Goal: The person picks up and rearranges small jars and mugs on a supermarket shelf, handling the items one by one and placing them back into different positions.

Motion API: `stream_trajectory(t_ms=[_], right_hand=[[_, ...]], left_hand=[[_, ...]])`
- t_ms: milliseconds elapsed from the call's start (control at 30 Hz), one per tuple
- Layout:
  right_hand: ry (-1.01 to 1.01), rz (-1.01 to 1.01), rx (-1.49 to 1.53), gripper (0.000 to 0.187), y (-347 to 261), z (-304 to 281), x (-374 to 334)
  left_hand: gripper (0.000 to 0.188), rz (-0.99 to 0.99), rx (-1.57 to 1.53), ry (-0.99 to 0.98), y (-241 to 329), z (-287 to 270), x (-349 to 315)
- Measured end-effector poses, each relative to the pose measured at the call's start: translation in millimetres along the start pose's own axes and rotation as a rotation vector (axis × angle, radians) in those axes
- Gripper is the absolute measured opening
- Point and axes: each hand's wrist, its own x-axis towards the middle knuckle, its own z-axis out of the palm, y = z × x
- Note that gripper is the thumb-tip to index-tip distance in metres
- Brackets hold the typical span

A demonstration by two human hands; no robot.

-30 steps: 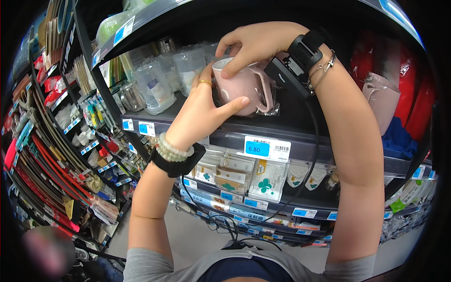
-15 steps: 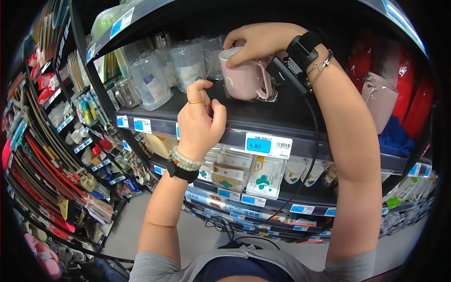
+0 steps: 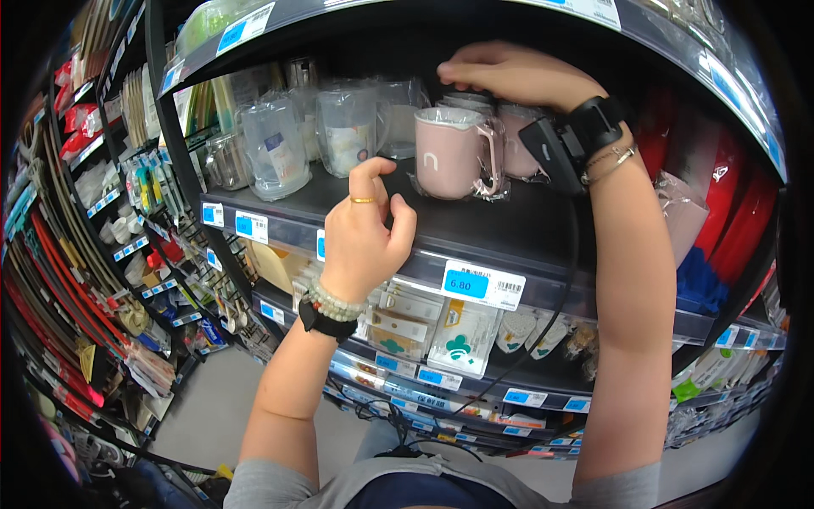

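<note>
A pink mug point(image 3: 452, 159) with a pale letter mark, in clear plastic wrap, stands upright on the dark shelf point(image 3: 365, 199), its handle to the right. More pink mugs point(image 3: 519, 140) are behind it and to its right, partly hidden. My right hand point(image 3: 517, 75) is above these rear mugs, apart from the front one, fingers pointing left and nothing visible in them. In front of the shelf and left of the front mug, my left hand point(image 3: 366, 242) is raised. Its index finger is crooked, the thumb stands apart, and it holds nothing.
Clear plastic jugs point(image 3: 275, 153) in wrap stand left of the mugs. The shelf above point(image 3: 475, 10) overhangs my right hand. A black cable point(image 3: 570, 263) hangs from the device at my right wrist. Red wrapped goods point(image 3: 729, 170) fill the right side.
My right hand has let go of the front pink mug and moved back and to the right, over the rear mugs. Those mugs now show. My left hand keeps its pose.
</note>
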Motion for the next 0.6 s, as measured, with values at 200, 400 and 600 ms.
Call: stream_trajectory(t_ms=[200,400,600], right_hand=[[-0.113,0.018,-0.054,0.032,7.7,-30.2,-10.4],[-0.194,0.091,-0.015,0.026,-10.8,-15.9,-19.4],[-0.317,0.149,-0.046,0.019,-6.0,-6.9,-9.2]], left_hand=[[0.039,0.006,-0.028,-0.009,4.0,0.0,-0.2],[0.039,0.015,-0.045,-0.01,1.9,-2.2,-1.1],[0.038,0.031,-0.07,0.021,-2.0,1.6,-1.3]])
